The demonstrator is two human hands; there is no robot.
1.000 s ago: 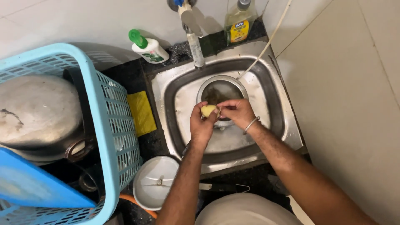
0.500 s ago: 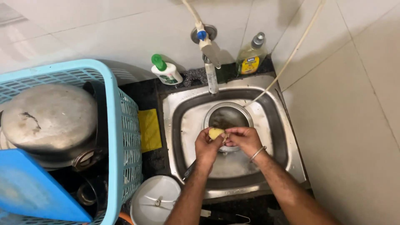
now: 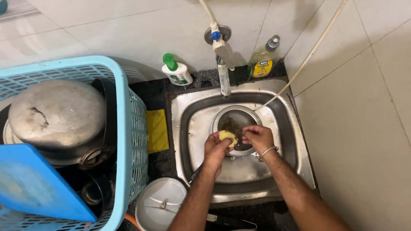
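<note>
Over the steel sink, just below the tap, the left hand closes its fingers around a yellow sponge. The right hand pinches the rim of a dirty steel bowl, apparently steadying it for scrubbing.

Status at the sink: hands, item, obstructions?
Left hand grips yellow sponge. Right hand pinches steel bowl rim. Tap overhead, clear of both.

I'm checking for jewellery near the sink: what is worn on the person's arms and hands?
Both forearms are bare, with no sleeves in view and no gloves. The right hand has a thin silver-coloured bangle at the wrist. The left hand shows nothing worn.
</note>
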